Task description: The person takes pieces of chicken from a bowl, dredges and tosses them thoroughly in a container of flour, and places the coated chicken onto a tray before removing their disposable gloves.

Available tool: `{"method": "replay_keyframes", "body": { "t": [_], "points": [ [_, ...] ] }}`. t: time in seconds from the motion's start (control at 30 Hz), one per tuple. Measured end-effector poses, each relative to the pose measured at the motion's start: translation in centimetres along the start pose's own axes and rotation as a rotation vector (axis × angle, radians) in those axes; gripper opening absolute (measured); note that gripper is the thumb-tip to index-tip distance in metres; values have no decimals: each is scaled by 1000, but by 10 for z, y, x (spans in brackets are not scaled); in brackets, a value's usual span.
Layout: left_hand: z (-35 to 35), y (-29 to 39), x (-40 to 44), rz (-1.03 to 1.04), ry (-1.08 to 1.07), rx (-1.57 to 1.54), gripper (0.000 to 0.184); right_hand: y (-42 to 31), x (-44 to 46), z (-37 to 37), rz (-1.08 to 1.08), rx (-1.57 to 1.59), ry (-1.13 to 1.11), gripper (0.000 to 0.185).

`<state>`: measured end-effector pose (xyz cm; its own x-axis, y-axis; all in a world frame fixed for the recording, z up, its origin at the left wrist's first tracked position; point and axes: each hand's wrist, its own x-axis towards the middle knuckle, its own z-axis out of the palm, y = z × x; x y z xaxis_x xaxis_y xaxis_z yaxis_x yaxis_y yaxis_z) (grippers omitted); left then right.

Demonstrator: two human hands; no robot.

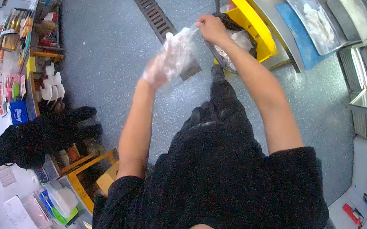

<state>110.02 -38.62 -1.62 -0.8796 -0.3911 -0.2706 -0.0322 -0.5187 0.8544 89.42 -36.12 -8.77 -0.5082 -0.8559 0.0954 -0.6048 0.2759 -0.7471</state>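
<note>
A clear plastic glove (180, 47) covers my left hand (158, 69), whose fingers are blurred inside the crumpled film. Bare and closed, my right hand (210, 28) pinches the end of the plastic at its fingertips. The film stretches between the two hands above the floor. Just beyond my right hand stands a bin with a yellow lid (253, 28), lined with a black bag and holding crumpled clear and white waste (239, 44).
A drain grate (147, 7) crosses the grey floor (98, 21). Trays (313, 22) rest on the counter at upper right. A person in black (47, 134) is near the shelves at left. Open yellow drawers (87, 173) stand at lower left.
</note>
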Motion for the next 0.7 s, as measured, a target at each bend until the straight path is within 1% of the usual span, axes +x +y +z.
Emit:
{"method": "replay_keyframes", "body": {
  "t": [0.03, 0.1, 0.13, 0.17, 0.2, 0.23, 0.27, 0.3, 0.37, 0.4, 0.43, 0.5, 0.53, 0.6, 0.63, 0.7],
  "points": [
    [4, -8, -14, 4, 7, -5, 75, -7, -2, 5, -6, -1, -8, 23],
    [7, -25, -38, 115, 70, -126, 72, -27, -5, 16, -40, 8, -7, 20],
    [7, -29, -46, 138, 83, -126, 72, -34, -8, 21, -51, 20, -27, 19],
    [7, -33, -54, 175, 51, -197, 70, -42, -11, 26, -76, 19, -37, 19],
    [6, -40, -63, 212, 17, -267, 67, -45, -14, 31, -57, 4, -83, 20],
    [4, -53, -79, 233, 30, -268, 67, -50, -17, 34, -37, -12, -129, 22],
    [1, -69, -98, 214, 133, -365, 63, -53, -20, 32, -69, -22, -69, 21],
    [1, -77, -112, 199, 231, -464, 59, -50, -16, 32, -95, -25, -74, 21],
    [6, -72, -131, 225, 222, -461, 57, -39, -5, 33, -55, 51, -24, 20],
    [9, -72, -139, 220, 219, -467, 56, -42, -4, 29, -110, 72, -43, 19],
    [7, -73, -140, 233, 220, -471, 56, -44, -6, 25, -122, 67, -46, 19],
    [-3, -72, -133, 217, 398, -359, 59, -52, -8, 12, -154, 111, -73, 20],
    [-5, -70, -127, 239, 393, -362, 59, -56, -7, 3, -175, 103, -70, 20],
    [-11, -67, -123, 135, 813, -302, 63, -62, -16, -10, -142, 119, -100, 21],
    [-16, -64, -119, 152, 809, -303, 63, -62, -18, -18, -79, 196, -147, 22],
    [-25, -59, -112, 36, 1170, 823, 76, -54, -21, -31, -123, 239, -249, 23]
  ]
}}
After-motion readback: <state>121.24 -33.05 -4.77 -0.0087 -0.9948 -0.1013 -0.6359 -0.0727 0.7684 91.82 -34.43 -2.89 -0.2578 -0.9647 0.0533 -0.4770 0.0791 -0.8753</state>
